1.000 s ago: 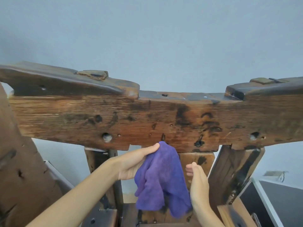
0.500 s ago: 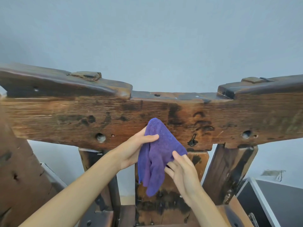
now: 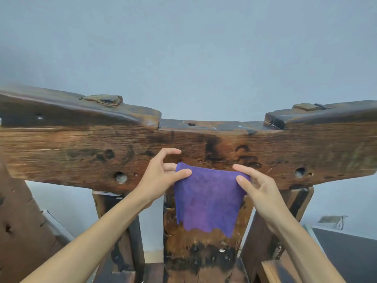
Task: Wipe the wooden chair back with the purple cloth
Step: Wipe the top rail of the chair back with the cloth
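A dark, worn wooden chair back (image 3: pixel 81 152) fills the view, a thick top rail across the middle with slats below. The purple cloth (image 3: pixel 206 201) hangs spread flat in front of the centre slat (image 3: pixel 204 250), its top edge level with the lower part of the rail. My left hand (image 3: pixel 163 176) pinches the cloth's upper left corner between thumb and fingers. My right hand (image 3: pixel 259 188) pinches the upper right corner. The cloth's lower edge hangs free and ragged.
A plain grey wall stands behind the chair. Side slats (image 3: pixel 120 231) flank the centre one. A broad wooden part (image 3: pixel 22 231) rises at the left edge. A dark box with a pale rim (image 3: pixel 344 254) sits at the lower right.
The bunched cloth has been lifted and spread flat between both hands. My right hand moved up and right to take the other corner. The view shifted slightly.
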Demonstrator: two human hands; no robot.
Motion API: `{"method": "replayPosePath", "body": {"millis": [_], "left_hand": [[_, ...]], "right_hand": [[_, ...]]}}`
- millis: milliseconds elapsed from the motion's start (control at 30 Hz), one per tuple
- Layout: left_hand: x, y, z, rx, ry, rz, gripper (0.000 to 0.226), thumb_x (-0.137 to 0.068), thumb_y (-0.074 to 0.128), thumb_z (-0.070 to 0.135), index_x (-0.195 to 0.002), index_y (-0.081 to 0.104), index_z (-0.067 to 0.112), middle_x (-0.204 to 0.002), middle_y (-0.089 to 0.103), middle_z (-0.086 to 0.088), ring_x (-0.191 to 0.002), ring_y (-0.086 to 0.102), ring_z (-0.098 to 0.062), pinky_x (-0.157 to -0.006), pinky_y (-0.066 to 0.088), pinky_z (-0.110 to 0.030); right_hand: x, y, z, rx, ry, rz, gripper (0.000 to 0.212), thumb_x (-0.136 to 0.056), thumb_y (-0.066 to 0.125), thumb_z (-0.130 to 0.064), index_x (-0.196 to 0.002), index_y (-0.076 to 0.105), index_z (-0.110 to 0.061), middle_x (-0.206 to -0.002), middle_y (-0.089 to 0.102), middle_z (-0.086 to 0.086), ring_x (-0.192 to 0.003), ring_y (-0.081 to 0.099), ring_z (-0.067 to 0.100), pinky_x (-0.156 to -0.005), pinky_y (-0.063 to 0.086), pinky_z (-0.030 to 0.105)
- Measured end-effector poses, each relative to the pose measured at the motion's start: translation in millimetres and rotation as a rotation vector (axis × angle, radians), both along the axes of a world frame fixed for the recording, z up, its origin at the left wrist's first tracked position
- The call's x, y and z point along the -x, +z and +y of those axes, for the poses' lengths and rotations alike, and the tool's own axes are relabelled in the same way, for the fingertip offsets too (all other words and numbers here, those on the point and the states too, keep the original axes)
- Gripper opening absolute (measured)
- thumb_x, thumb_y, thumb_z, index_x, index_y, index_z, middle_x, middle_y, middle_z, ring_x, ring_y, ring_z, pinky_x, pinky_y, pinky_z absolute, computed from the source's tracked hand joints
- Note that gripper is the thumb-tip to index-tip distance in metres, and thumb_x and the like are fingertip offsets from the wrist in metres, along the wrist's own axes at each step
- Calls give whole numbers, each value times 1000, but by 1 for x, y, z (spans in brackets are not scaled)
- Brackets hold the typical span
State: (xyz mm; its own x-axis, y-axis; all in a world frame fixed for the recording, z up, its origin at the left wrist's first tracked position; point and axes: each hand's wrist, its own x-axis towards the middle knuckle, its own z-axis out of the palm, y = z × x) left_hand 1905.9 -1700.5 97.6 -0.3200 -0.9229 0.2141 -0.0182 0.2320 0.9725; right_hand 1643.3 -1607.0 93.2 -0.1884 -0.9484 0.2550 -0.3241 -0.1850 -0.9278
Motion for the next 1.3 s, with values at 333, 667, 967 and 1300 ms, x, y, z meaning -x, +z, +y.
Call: {"method": "replayPosePath", "body": {"millis": [333, 667, 967, 1300], "left_hand": [[56, 58, -32, 430, 83, -339, 19, -78, 84, 26, -95, 78, 28, -72, 78, 10, -79, 73, 4, -74, 53, -16], [59, 63, -41, 423, 142, -417, 19, -81, 83, 28, -98, 79, 23, -72, 78, 8, -73, 73, 1, -78, 62, -34], [-43, 146, -116, 723, 606, -1009, 56, -89, 28, 61, -89, 71, 25, -87, 66, 0, -104, 51, -25, -71, 47, -39], [-52, 141, -181, 352, 301, -1479, 74, -86, 16, 72, -119, 64, 25, -143, 59, -6, -126, 55, -32, -106, 39, -49]], "right_hand": [[19, 44, -72, 232, -554, 607, 43, -87, 74, -25, -129, 65, -24, -117, 58, 7, -115, 51, 31, -92, 40, 30], [-63, -20, -125, 467, -886, 313, 29, -101, 53, -17, -129, 54, -8, -138, 48, 13, -122, 51, 30, -100, 46, 45], [-66, -83, -162, 549, -692, 900, 58, -110, 19, -43, -164, 5, -25, -164, 26, 8, -157, 10, 26, -129, -1, 41], [-114, 35, -165, 692, -178, 1007, 56, -97, 46, -41, -146, 55, -16, -152, 53, 6, -138, 49, 22, -117, 30, 27]]}}
